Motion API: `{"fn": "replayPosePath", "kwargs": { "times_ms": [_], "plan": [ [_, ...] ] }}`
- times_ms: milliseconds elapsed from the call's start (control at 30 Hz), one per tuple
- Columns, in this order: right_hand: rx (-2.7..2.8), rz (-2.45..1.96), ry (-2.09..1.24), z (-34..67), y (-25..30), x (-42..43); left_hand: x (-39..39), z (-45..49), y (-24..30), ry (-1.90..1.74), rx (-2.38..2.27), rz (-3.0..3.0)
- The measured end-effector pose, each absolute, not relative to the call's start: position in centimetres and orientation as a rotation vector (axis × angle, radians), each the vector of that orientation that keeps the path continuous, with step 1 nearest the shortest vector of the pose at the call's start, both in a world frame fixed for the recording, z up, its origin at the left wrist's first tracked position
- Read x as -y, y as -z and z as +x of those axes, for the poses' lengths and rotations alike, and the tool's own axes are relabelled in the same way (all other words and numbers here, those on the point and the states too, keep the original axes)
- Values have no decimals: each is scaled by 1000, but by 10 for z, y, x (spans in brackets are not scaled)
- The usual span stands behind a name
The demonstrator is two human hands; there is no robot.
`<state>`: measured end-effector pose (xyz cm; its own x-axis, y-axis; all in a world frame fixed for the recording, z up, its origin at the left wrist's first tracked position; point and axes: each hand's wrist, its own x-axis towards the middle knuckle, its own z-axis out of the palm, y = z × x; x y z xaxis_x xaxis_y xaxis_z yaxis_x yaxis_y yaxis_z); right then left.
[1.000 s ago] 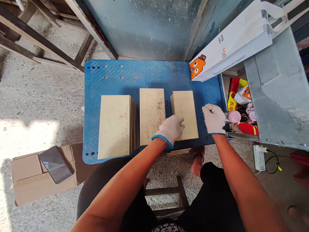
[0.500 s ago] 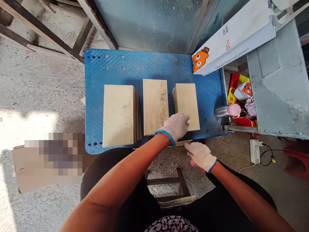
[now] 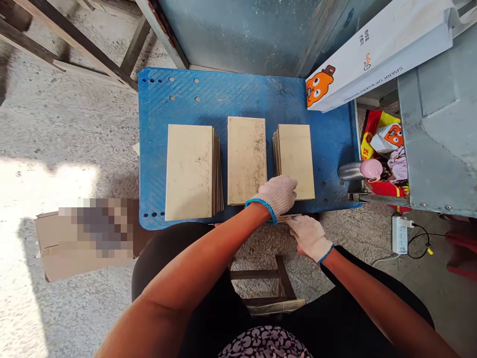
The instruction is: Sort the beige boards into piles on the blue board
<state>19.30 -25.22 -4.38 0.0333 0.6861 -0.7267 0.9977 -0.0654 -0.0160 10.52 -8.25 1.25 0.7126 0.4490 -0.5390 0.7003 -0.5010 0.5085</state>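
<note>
Three stacks of thin tan boards lie on a blue plastic table [image 3: 246, 94]: a wide left stack [image 3: 190, 171], a middle stack [image 3: 244, 159] with dark specks, and a narrower right stack [image 3: 296, 154]. My left hand [image 3: 278, 194], in a white knitted glove with blue cuff, is curled at the right stack's near left corner; whatever lies under its fingers is hidden. Just past the table's near edge, my right hand [image 3: 309, 236], gloved alike, is closed on the right end of a few thin boards [image 3: 286, 218]. My left wrist covers their other end.
A white paper bag [image 3: 372, 64] lies at the back right. A steel flask with a pink lid [image 3: 359, 170] rests at the right edge, beside a grey metal cabinet [image 3: 439, 144]. Below are a power strip [image 3: 400, 235] and a wooden stool frame [image 3: 257, 274].
The view has shifted, so the table and stacks sit slightly further right and higher. My hands keep nearly the same places relative to the boards; the right one is slightly closer to the left.
</note>
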Motion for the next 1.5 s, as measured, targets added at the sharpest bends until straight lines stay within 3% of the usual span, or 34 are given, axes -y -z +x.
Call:
{"fn": "replayPosePath", "kwargs": {
  "times_ms": [933,1500],
  "plan": [
    [-1856,1862,661,191,45,264,94,101,-3,580,-783,2240],
    [-1700,1722,966,199,52,264,91,100,-11,726,-502,2219]
  ]
}}
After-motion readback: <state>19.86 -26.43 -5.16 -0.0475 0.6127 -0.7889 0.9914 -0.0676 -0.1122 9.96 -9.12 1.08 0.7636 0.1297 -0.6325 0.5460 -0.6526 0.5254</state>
